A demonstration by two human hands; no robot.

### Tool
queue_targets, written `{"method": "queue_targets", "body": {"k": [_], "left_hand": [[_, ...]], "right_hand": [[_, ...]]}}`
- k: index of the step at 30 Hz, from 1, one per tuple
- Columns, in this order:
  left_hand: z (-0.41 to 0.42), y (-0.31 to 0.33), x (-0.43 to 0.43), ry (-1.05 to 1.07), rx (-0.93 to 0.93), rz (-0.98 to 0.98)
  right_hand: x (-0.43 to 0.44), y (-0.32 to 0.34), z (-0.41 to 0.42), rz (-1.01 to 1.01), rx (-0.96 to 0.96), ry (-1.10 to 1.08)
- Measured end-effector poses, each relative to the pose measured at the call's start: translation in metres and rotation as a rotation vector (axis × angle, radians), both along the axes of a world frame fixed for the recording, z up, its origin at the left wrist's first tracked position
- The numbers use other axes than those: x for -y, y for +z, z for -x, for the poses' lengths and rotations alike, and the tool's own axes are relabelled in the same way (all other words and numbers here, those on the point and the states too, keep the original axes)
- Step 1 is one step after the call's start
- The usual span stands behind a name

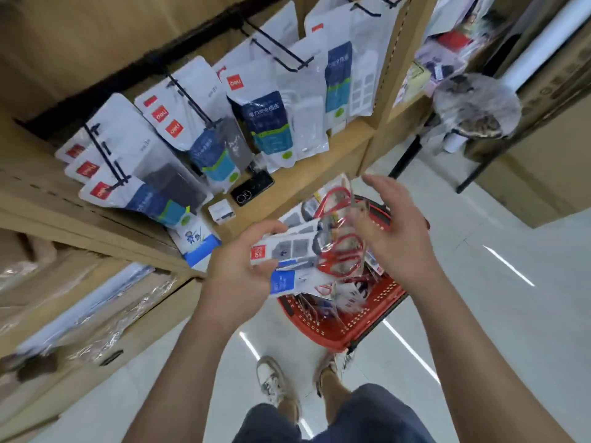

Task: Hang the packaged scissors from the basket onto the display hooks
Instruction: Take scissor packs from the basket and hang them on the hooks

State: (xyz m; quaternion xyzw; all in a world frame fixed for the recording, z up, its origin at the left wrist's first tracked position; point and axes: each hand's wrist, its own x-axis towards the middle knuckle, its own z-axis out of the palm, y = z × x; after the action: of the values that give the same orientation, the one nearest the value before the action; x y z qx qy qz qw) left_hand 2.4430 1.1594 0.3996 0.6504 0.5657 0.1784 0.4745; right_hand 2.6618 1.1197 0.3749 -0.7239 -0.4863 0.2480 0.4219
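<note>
over the red basket [335, 327]: both hands up in the air, basket down on the floor [479, 298] by the shoes [271, 378]
left hand [236, 266]: fingers curled round a fanned bunch of packaged scissors [323, 251], gripping the card ends
right hand [393, 228]: fingers spread and loose at the red-handle end of the bunch, can't tell if it's actually touching
more packs [345, 298]: lying in the basket
display hooks [278, 49]: far left, loaded with white pouches [271, 123]
phone [252, 188]: flat on the shelf [319, 164] under the pouches
</note>
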Motion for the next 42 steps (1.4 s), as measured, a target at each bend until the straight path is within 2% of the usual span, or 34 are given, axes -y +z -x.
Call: {"method": "queue_targets", "body": {"k": [3, 5, 7, 10, 14, 16, 19, 22, 24, 29, 35, 39, 42], "left_hand": [[0.028, 0.038, -0.002, -0.172, -0.132, -0.107], [0.045, 0.061, -0.007, -0.212, -0.157, -0.215], [0.062, 0.081, -0.014, -0.200, -0.133, -0.290], [0.084, 0.107, -0.025, -0.132, -0.080, -0.375], [0.105, 0.124, -0.034, 0.083, -0.060, -0.565], [0.115, 0.123, -0.031, 0.243, 0.032, -0.505], [0.125, 0.122, -0.020, 0.415, 0.237, -0.246], [0.137, 0.116, -0.023, 0.544, 0.444, -0.066], [0.144, 0.116, -0.034, 0.627, 0.509, -0.044], [0.146, 0.124, -0.059, 0.717, 0.541, -0.120], [0.154, 0.129, -0.077, 0.765, 0.535, -0.207], [0.155, 0.134, -0.089, 0.737, 0.530, -0.285], [0.154, 0.137, -0.092, 0.741, 0.599, -0.331]], "right_hand": [[-0.012, 0.050, 0.024, 0.186, 0.219, 0.476], [-0.017, 0.069, 0.045, 0.268, 0.371, 0.590], [-0.022, 0.082, 0.066, 0.264, 0.330, 0.604], [-0.024, 0.089, 0.101, 0.249, -0.006, 0.605], [-0.024, 0.093, 0.140, 0.094, -0.268, 0.421], [-0.027, 0.103, 0.155, 0.012, -0.415, 0.335], [-0.036, 0.123, 0.172, -0.079, -0.535, 0.257], [-0.048, 0.137, 0.185, -0.097, -0.592, 0.244], [-0.060, 0.143, 0.192, -0.105, -0.630, 0.251], [-0.104, 0.142, 0.203, -0.172, -0.663, 0.177], [-0.164, 0.158, 0.182, -0.280, -0.574, 0.192], [-0.203, 0.177, 0.176, -0.314, -0.554, 0.303], [-0.225, 0.194, 0.187, -0.360, -0.547, 0.425]]}}
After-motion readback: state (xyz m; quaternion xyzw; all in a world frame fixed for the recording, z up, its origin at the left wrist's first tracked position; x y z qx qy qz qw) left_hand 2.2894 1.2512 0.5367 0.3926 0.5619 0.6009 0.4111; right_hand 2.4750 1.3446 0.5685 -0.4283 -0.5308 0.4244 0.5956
